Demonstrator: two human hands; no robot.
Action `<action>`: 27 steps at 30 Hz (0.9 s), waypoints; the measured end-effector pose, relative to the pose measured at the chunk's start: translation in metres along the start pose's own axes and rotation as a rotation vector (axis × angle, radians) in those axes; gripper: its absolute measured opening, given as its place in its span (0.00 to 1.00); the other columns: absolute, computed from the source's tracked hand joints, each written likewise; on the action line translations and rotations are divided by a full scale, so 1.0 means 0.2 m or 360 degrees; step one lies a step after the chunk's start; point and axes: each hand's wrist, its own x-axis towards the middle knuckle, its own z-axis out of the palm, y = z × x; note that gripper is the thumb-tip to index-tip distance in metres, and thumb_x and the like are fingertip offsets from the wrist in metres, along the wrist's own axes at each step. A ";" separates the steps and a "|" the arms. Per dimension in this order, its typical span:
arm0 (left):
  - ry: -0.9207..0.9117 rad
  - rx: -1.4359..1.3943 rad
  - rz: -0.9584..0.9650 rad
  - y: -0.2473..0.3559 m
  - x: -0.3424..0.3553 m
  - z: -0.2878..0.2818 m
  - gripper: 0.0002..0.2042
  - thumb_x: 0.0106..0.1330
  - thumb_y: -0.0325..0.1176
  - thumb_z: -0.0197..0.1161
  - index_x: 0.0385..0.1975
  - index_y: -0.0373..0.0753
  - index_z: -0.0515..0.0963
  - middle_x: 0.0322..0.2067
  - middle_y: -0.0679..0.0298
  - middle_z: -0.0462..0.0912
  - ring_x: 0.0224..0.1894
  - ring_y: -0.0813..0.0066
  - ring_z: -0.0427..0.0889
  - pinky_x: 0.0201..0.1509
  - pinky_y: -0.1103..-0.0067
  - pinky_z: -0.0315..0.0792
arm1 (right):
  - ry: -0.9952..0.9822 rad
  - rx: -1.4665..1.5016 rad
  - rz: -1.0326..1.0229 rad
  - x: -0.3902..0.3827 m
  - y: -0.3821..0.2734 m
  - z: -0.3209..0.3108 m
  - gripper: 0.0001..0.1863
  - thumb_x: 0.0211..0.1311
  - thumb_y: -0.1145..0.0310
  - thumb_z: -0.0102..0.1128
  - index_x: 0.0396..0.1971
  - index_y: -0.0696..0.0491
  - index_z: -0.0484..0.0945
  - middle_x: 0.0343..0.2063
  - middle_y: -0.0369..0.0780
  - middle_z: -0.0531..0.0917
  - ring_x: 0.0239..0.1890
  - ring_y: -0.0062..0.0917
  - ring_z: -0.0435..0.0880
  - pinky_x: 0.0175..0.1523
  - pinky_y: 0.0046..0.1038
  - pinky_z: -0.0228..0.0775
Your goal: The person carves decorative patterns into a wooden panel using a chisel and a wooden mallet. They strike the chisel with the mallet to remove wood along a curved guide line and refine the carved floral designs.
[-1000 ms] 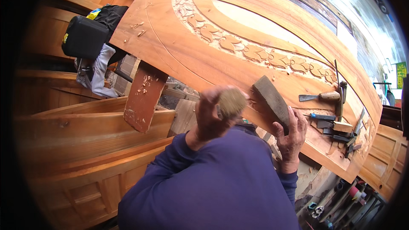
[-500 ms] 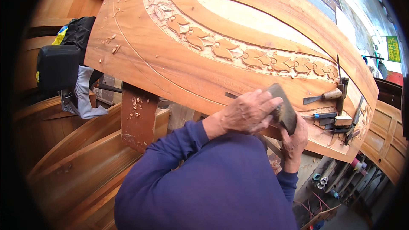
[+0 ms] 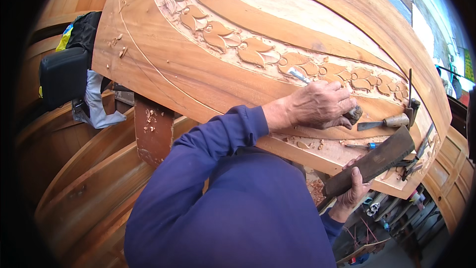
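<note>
Head camera view, looking down past a person's navy-sleeved arms: a slim hand tool with a shiny metal blade (image 3: 298, 75) lies slantwise in the left hand (image 3: 317, 104), its blade pointing up and left, its rounded, dark butt poking out on the right. The left fingers are closed firmly around the tool's middle. The blade's tip is over the lower border of a carved band of flower and leaf shapes (image 3: 258, 52); from this angle it is hard to tell whether it touches the wood.

Lower and to the right, the right hand (image 3: 353, 192) grips a long, dark grey-brown rectangular block (image 3: 371, 164), thumb laid across its face and fingers curled behind. The block tilts up to the right, across the near edge of a large, light-brown wooden panel (image 3: 238, 89), which carries the curved carved band.

Between the left hand and the block's upper end, a flat-bladed chisel with a pale wooden handle (image 3: 396, 120) lies on the panel; a blue-handled tool (image 3: 374, 145) lies nearer the edge. Curled wood shavings (image 3: 122, 52) dot the panel's left end.

Beyond that end are a black boxy case (image 3: 67, 74) and a pale grey cloth (image 3: 96, 101). A reddish-brown board (image 3: 152, 141) juts from under the panel, and a brown panelled door (image 3: 448, 168) stands at far right.
</note>
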 end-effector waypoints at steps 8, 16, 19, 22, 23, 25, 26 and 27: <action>-0.0151 -0.0099 -0.0129 -0.09 0.02 0.01 0.22 0.57 0.51 0.75 0.44 0.45 0.77 0.29 0.65 0.81 0.31 0.65 0.87 0.30 0.72 0.79 | -0.0070 -0.0203 0.0133 0.06 -0.02 0.02 0.28 0.55 0.68 0.72 0.54 0.60 0.73 0.38 0.44 0.81 0.36 0.28 0.83 0.43 0.30 0.81; -0.0103 -0.0015 -0.0155 -0.16 0.00 0.03 0.20 0.56 0.52 0.75 0.39 0.46 0.79 0.27 0.66 0.81 0.29 0.66 0.86 0.29 0.72 0.79 | -0.0090 -0.0241 0.0058 0.05 0.00 0.09 0.27 0.59 0.70 0.69 0.57 0.58 0.71 0.39 0.44 0.81 0.37 0.28 0.83 0.43 0.30 0.80; -0.0069 -0.0039 -0.0138 -0.16 0.01 0.04 0.19 0.56 0.51 0.75 0.39 0.47 0.79 0.27 0.66 0.81 0.29 0.66 0.86 0.29 0.73 0.79 | -0.0034 -0.0212 0.0045 0.05 0.00 0.12 0.33 0.55 0.67 0.74 0.59 0.58 0.69 0.36 0.43 0.81 0.35 0.28 0.83 0.43 0.30 0.80; -0.0063 -0.0038 -0.0133 -0.16 0.00 0.04 0.19 0.56 0.51 0.75 0.39 0.47 0.79 0.27 0.66 0.80 0.29 0.66 0.86 0.29 0.73 0.79 | -0.0064 -0.0212 0.0012 0.06 -0.01 0.15 0.34 0.55 0.67 0.73 0.60 0.58 0.68 0.36 0.43 0.81 0.35 0.28 0.83 0.43 0.30 0.79; -0.0069 -0.0031 -0.0137 -0.17 0.00 0.04 0.19 0.56 0.51 0.75 0.39 0.47 0.79 0.27 0.66 0.80 0.29 0.66 0.86 0.29 0.73 0.79 | -0.0060 -0.0220 0.0023 0.06 -0.01 0.15 0.34 0.55 0.66 0.73 0.60 0.58 0.68 0.36 0.43 0.81 0.35 0.27 0.83 0.43 0.30 0.79; -0.0095 -0.0021 -0.0130 -0.17 0.00 0.04 0.19 0.57 0.50 0.75 0.40 0.48 0.79 0.27 0.66 0.81 0.30 0.67 0.86 0.29 0.73 0.79 | -0.0049 -0.0235 0.0045 0.06 -0.01 0.15 0.35 0.55 0.66 0.74 0.61 0.58 0.67 0.36 0.43 0.81 0.35 0.27 0.82 0.43 0.30 0.78; -0.0108 -0.0016 -0.0125 -0.17 0.00 0.04 0.19 0.57 0.50 0.76 0.40 0.48 0.80 0.27 0.66 0.81 0.30 0.67 0.86 0.29 0.73 0.79 | -0.0049 -0.0229 0.0022 0.06 -0.01 0.15 0.36 0.56 0.67 0.73 0.62 0.58 0.66 0.36 0.43 0.81 0.35 0.28 0.83 0.44 0.30 0.78; -0.0096 -0.0035 -0.0131 -0.17 0.00 0.04 0.19 0.57 0.50 0.76 0.41 0.48 0.80 0.27 0.67 0.81 0.30 0.67 0.86 0.30 0.73 0.79 | -0.0049 -0.0223 0.0000 0.06 -0.01 0.15 0.36 0.57 0.67 0.73 0.64 0.57 0.66 0.36 0.43 0.81 0.35 0.28 0.83 0.44 0.30 0.78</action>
